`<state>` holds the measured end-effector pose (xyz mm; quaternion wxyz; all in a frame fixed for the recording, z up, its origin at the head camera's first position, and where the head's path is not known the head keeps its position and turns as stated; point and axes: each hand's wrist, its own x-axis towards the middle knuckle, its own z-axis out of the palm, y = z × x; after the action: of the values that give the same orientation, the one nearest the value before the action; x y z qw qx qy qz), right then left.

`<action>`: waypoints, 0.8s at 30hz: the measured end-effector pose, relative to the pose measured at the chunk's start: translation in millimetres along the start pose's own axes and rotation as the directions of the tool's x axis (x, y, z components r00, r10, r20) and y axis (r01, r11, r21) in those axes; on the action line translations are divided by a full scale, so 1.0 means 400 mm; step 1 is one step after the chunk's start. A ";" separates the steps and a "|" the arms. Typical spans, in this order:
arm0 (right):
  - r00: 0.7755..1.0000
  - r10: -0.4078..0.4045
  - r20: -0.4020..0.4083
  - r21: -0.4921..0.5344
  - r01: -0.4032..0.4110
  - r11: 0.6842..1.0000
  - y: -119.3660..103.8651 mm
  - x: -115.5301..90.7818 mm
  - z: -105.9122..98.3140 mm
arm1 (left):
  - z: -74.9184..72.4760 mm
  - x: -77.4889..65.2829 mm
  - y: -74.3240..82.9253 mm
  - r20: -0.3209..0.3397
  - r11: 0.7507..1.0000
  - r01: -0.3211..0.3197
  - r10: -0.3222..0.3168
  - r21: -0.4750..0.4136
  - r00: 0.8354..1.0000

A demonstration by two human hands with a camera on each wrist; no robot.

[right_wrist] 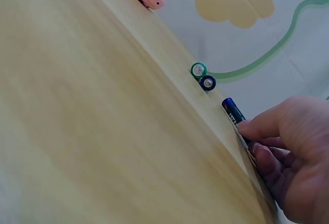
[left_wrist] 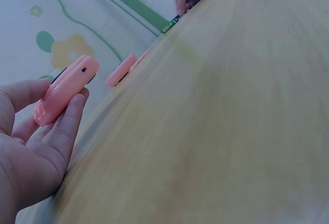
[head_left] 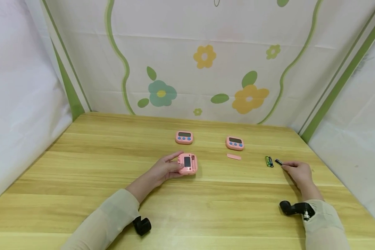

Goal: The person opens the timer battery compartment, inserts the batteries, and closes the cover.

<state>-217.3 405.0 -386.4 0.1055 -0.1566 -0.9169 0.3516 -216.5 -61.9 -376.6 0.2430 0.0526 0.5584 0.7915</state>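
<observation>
My left hand (head_left: 165, 169) grips a pink digital timer (head_left: 192, 169) between thumb and fingers, with its back turned up and the battery slot uncovered. In the left wrist view the timer (left_wrist: 66, 90) appears edge-on, held above the table. On the right side, my right hand (head_left: 301, 172) pinches a dark battery (right_wrist: 234, 111) by one end, low at the tabletop. Just left of it lie a green battery (head_left: 267, 161) and another dark battery (head_left: 271, 162), side by side. A pink battery cover (head_left: 234, 157) lies flat between the two hands.
Two more pink timers stand face up farther back, one left timer (head_left: 184, 137) and one right timer (head_left: 235, 143). The wooden table (head_left: 218, 215) meets a flowered cloth (head_left: 181, 62) at the back, and white cloth hangs at both sides.
</observation>
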 end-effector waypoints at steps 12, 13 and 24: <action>0.997 0.069 0.032 0.201 -0.074 0.977 -0.021 -0.001 -0.017 | 0.001 0.000 0.000 0.003 1.000 0.000 0.000 0.017 1.000; 0.997 0.073 0.039 0.226 -0.080 0.971 -0.024 -0.001 -0.019 | 0.001 0.000 0.000 0.001 1.000 0.001 -0.001 0.019 1.000; 0.994 0.081 0.067 0.396 -0.101 0.913 -0.075 -0.001 -0.036 | 0.002 -0.003 0.000 0.014 1.000 -0.007 0.007 0.018 1.000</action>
<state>-219.1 392.4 -355.6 0.0962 -0.1658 -0.8202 0.5390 -215.1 -61.6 -376.0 0.2435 0.0623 0.5638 0.7868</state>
